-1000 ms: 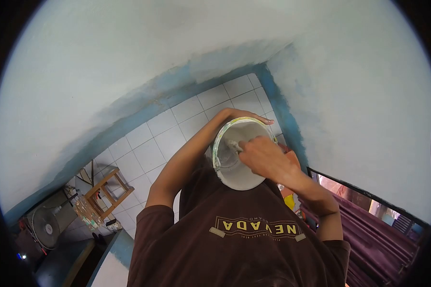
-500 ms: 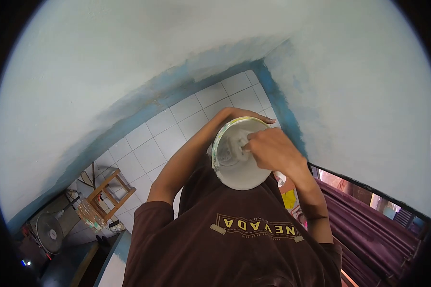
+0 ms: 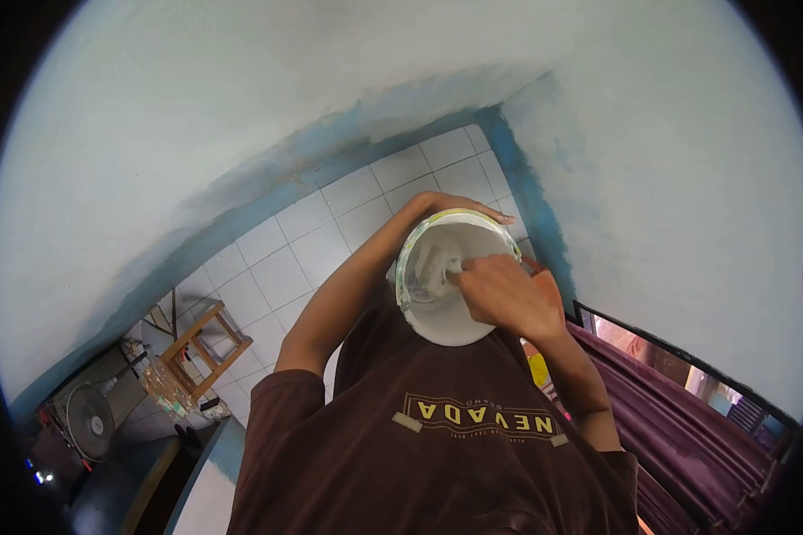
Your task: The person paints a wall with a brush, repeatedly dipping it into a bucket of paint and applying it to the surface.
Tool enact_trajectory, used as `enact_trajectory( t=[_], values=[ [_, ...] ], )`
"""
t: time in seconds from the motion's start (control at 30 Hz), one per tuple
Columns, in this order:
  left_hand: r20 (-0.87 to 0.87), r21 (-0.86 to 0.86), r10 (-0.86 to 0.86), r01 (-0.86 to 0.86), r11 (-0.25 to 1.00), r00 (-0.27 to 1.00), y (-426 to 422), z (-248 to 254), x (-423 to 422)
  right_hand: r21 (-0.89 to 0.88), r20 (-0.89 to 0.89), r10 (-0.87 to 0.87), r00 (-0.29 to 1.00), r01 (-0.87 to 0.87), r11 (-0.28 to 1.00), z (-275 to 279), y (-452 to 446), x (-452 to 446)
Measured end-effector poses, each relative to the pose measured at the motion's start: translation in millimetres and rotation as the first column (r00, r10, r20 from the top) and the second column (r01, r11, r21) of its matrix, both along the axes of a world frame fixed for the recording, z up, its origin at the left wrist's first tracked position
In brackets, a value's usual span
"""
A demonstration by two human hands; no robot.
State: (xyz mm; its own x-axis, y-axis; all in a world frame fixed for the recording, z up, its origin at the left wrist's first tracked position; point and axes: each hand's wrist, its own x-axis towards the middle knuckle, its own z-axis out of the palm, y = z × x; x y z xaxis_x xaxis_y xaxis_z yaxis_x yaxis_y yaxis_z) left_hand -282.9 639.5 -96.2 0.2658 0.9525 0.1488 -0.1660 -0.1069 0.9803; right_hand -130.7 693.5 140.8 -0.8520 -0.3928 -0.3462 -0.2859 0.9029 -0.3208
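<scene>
A white bucket [image 3: 459, 332] is held against the front of my brown shirt, its rim smeared with yellowish-green paint. Around its far side curls my left arm, with my left hand [image 3: 459, 204] wrapped on the outside just below the rim. My right hand [image 3: 501, 287] reaches over the rim into the bucket, fingers closed on the pale handle of a paint-covered tool [image 3: 452, 267]. Most of that tool is hidden by the fingers, and its kind is unclear. Whitish paint [image 3: 434, 272] coats the inside of the bucket.
Pale walls [image 3: 241, 98] with a blue lower band [image 3: 526, 178] meet in a corner over white floor tiles [image 3: 312, 250]. To the left are a wooden stool [image 3: 190, 355] and a fan [image 3: 89, 422]. A purple curtain [image 3: 678, 437] hangs at the right, below a window opening.
My right hand has shifted slightly inside the bucket, moving the tool with it. The bucket has risen a little in view, with my left hand still around it.
</scene>
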Motion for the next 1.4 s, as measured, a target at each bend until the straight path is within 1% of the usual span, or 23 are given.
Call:
enact_trajectory(
  t=[0.03, 0.17, 0.23, 0.37, 0.43, 0.47, 0.53, 0.57, 0.63, 0.67, 0.73, 0.8, 0.87, 0.93, 0.97, 1.03, 1.07, 1.13, 1.17, 1.23, 1.3, 1.33, 1.4],
  values=[
    [0.087, 0.137, -0.027, 0.015, 0.99, 0.996, 3, -2, 0, -0.004, 0.031, 0.057, 0.998, -0.057, 0.998, -2, -1, 2],
    [0.02, 0.088, 0.014, -0.016, 0.996, 1.0, 2, 1, -2, -0.055, 0.142, 0.073, 0.987, -0.066, 0.996, 17, 10, -6],
    [-0.031, 0.053, 0.044, -0.043, 0.998, 0.999, -2, 4, -3, -0.043, 0.141, -0.012, 0.99, 0.018, 0.999, 32, 9, -16],
    [-0.005, 0.111, 0.038, -0.037, 0.993, 0.999, -3, 11, 2, 0.014, 0.051, 0.01, 0.999, -0.011, 1.0, 4, -7, 0],
    [0.106, -0.174, 0.05, -0.031, 0.984, 0.993, -11, 28, 3, 0.011, 0.139, 0.051, 0.989, -0.053, 0.999, -1, -10, 12],
    [0.159, -0.313, 0.068, -0.015, 0.95, 0.985, -18, 39, 4, 0.012, 0.139, 0.053, 0.989, -0.055, 0.998, 1, -5, 12],
    [0.256, -0.567, 0.122, 0.047, 0.822, 0.959, -26, 54, 7, -0.077, 0.199, 0.055, 0.978, -0.041, 0.996, 11, 8, 11],
    [0.257, -0.567, 0.124, 0.046, 0.822, 0.958, -24, 51, 9, -0.078, 0.201, 0.058, 0.978, -0.043, 0.996, 21, 7, 7],
    [0.176, -0.4, 0.077, 0.0, 0.917, 0.981, -13, 43, 9, -0.003, 0.161, -0.033, 0.986, 0.034, 0.999, 38, 6, -3],
    [0.131, -0.314, 0.056, -0.012, 0.95, 0.99, -8, 38, 10, -0.011, 0.164, -0.031, 0.986, 0.033, 0.999, 34, 2, -4],
    [0.034, -0.133, 0.021, -0.016, 0.991, 0.999, -7, 30, 14, 0.032, 0.038, -0.066, 0.997, 0.065, 0.997, 23, -8, -1],
    [0.051, -0.147, 0.023, -0.015, 0.989, 0.998, -13, 28, 19, 0.01, 0.031, -0.019, 0.999, 0.019, 1.0, 1, -15, 18],
    [0.074, -0.159, 0.037, -0.024, 0.987, 0.997, -20, 30, 19, -0.006, 0.018, 0.032, 0.999, -0.032, 0.999, 3, -17, 21],
    [0.091, -0.168, 0.042, -0.026, 0.985, 0.995, -25, 32, 12, -0.034, 0.192, 0.102, 0.976, -0.097, 0.995, 11, -7, 20],
    [0.099, -0.172, 0.042, -0.025, 0.985, 0.994, -26, 33, 10, -0.034, 0.189, 0.096, 0.977, -0.091, 0.995, 15, -5, 18],
    [0.127, -0.179, 0.051, -0.027, 0.984, 0.991, -27, 39, 11, -0.063, 0.092, -0.031, 0.995, 0.037, 0.997, 26, -3, 12],
    [0.128, -0.178, 0.05, -0.027, 0.984, 0.991, -27, 58, 13, -0.062, 0.093, -0.032, 0.995, 0.037, 0.997, 19, -6, 14],
    [0.169, -0.478, 0.027, 0.058, 0.876, 0.985, -24, 90, 15, -0.039, -0.015, -0.083, 0.996, 0.082, 0.996, -1, -17, 20],
    [0.167, -0.479, 0.027, 0.058, 0.876, 0.986, -21, 83, 16, -0.041, -0.016, -0.083, 0.996, 0.083, 0.996, -1, -17, 23],
    [0.102, -0.314, 0.026, 0.007, 0.95, 0.994, -15, 48, 16, 0.004, 0.177, 0.038, 0.984, -0.039, 0.999, 6, -17, 26],
    [0.041, -0.136, 0.03, -0.024, 0.99, 0.999, -10, 11, 19, -0.057, 0.205, 0.021, 0.978, -0.01, 0.998, 12, -3, 26],
    [0.009, -0.043, 0.037, -0.037, 0.998, 0.999, -9, 14, 19, -0.112, 0.231, 0.01, 0.973, 0.017, 0.994, 16, 2, 22],
    [0.024, -0.075, 0.024, -0.023, 0.997, 0.999, -6, 18, 25, -0.091, 0.243, -0.05, 0.969, 0.074, 0.993, 29, 1, 13]
  ],
)
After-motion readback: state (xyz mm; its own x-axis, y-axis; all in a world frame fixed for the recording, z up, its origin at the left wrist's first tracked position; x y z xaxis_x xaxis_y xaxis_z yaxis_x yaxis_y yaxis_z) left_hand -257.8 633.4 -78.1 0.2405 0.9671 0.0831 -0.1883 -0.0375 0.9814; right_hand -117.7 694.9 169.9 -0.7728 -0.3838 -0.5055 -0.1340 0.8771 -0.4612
